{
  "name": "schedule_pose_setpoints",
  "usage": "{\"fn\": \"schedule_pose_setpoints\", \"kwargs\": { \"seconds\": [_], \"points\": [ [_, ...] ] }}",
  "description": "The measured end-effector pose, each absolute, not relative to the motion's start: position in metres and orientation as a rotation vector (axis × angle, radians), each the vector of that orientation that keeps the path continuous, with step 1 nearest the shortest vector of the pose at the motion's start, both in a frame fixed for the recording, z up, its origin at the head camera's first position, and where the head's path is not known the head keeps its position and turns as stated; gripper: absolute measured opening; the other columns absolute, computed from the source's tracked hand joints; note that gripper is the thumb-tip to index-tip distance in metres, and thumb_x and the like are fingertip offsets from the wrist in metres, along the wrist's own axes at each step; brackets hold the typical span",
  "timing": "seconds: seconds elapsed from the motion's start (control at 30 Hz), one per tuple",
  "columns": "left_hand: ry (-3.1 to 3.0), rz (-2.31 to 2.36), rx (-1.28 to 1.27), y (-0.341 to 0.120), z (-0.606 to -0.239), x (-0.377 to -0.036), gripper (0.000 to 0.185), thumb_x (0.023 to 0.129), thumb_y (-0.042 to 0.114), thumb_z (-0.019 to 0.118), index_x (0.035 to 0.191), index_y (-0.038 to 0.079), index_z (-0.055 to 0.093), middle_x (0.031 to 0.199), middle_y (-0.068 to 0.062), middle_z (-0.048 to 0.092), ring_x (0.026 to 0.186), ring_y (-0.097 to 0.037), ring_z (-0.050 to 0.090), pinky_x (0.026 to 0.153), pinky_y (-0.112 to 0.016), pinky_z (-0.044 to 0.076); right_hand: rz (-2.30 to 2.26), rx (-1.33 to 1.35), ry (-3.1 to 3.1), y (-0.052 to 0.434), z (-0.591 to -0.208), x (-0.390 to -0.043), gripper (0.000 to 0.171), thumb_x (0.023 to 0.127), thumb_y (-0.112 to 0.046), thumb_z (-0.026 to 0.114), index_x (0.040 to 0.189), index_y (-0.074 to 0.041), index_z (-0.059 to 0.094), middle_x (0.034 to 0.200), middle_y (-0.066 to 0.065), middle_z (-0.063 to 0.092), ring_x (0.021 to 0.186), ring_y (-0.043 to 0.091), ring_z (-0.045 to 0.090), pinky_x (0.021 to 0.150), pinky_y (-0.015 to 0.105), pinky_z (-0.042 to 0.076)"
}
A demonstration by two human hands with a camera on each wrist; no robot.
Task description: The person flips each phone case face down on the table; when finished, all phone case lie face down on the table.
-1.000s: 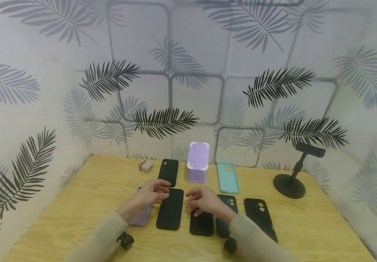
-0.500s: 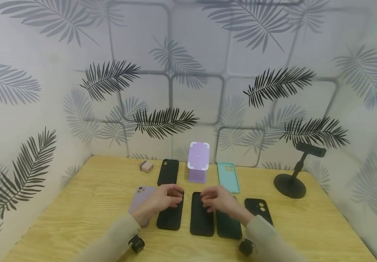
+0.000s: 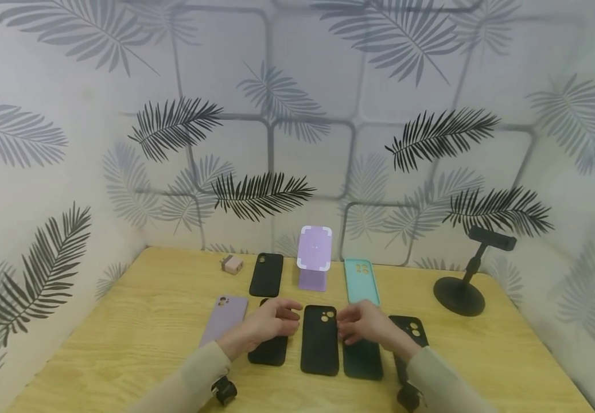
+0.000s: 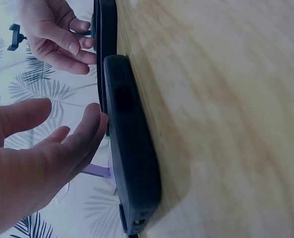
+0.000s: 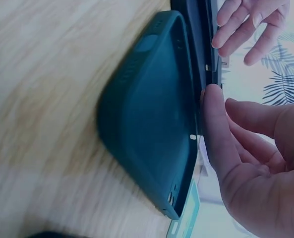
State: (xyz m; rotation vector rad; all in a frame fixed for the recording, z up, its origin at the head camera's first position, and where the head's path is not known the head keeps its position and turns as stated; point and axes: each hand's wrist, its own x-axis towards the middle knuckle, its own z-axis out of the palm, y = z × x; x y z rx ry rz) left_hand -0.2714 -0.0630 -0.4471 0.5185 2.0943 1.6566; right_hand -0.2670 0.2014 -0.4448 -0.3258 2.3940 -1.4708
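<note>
Several phone cases lie in a row on the wooden table. My left hand rests over a black case, its relaxed fingers reaching the left edge of the middle black case. My right hand lies over a dark green case, fingers at the middle case's right edge. In the left wrist view the left fingertips touch the black case. In the right wrist view the right thumb touches the rim beside the dark green case. Neither hand grips anything.
A lilac case lies at the left and a black case at the right of the row. Behind stand a black case, a purple stand, a teal case, a pink charger and a black holder.
Both hands shifted right and apart, off the middle black case, whose camera cutouts now show. The lilac case, half hidden at first, is uncovered.
</note>
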Motion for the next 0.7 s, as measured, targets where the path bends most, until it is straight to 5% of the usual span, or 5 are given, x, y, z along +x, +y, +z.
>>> {"fn": "schedule_pose_setpoints", "kwargs": {
  "seconds": [0.3,0.7],
  "points": [
    [2.086,1.607,0.496,-0.057,-0.446,-0.271,0.050,0.094,-0.002,0.058,0.142,-0.002,0.046,0.136,-0.032,0.050,0.119,-0.041,0.058,0.092,-0.043,0.057,-1.476,-0.404,2.311,0.200,-0.450,-0.268,0.029,0.091,0.003,0.063,0.116,0.018,0.061,0.086,0.018,0.072,0.075,0.020,0.071,0.067,0.036,0.062],
    [2.015,1.843,0.388,-0.057,-0.446,-0.273,0.054,0.094,-0.001,0.060,0.145,0.000,0.041,0.139,-0.030,0.047,0.118,-0.039,0.058,0.092,-0.045,0.056,-1.499,-0.367,2.287,0.187,-0.453,-0.270,0.035,0.090,0.003,0.064,0.121,0.020,0.057,0.098,0.027,0.071,0.084,0.027,0.073,0.070,0.039,0.062]
  ]
}}
